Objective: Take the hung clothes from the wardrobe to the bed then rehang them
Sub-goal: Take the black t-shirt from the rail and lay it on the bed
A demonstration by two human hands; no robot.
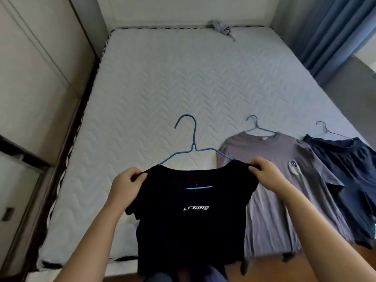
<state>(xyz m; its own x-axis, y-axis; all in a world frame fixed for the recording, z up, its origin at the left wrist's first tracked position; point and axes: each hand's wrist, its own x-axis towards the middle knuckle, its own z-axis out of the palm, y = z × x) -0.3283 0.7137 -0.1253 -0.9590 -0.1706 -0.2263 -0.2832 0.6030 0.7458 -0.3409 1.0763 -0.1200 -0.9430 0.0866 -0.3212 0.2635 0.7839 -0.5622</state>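
Soft, even daylight fills the room, brightest at the right edge beside the blue curtain (325, 27). The white bed (152, 88) glows flatly, with hardly a shadow. The black T-shirt (191, 231) swallows its own folds in darkness. Straight lines bow toward the edges, and everything looks slightly soft.

Domestic bedroom. Evidence: wide bed (162, 88) with bare white quilted top, filling most of view, set against pale panelled wall (183, 9). Tall off-white wardrobe doors (34, 64) along left side. Blue curtain (329, 27) hanging at far right. Wood-toned floor (274, 271) at near edge. Laid flat on bed near right side: grey T-shirt (274, 190) and dark blue garment (350, 176) on wire hangers (257, 127). Crumpled grey cloth (220, 27) at head end.
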